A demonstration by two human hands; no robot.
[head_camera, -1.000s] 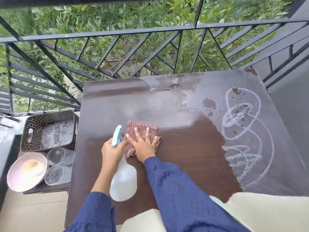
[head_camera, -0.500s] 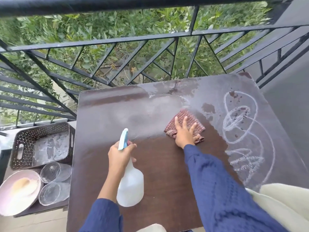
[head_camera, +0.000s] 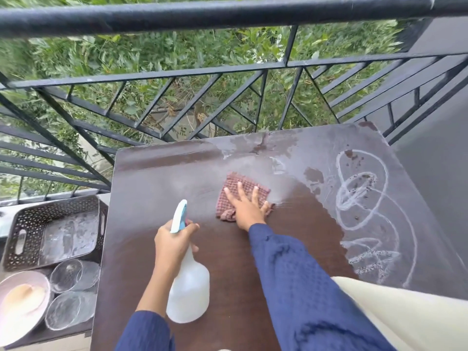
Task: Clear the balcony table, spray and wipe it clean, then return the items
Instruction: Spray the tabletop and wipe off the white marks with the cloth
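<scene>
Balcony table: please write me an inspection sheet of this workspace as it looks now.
Surface: table, near part wiped dark, far part hazy, white scribbles at right.
Job's things: spray bottle upright; checked cloth flat on table.
Clutter: basket, two glasses, pink bowl beside table, left.
Grippers: left hand grips spray bottle; right hand presses cloth, fingers straight.
Cables: nothing seen.
Surroundings: black railing, green foliage beyond.

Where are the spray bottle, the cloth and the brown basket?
spray bottle [head_camera: 188, 297]: head view, on its translucent body.
cloth [head_camera: 233, 179]: head view, on its bare far corner.
brown basket [head_camera: 58, 211]: head view, on its perforated far wall.
</scene>
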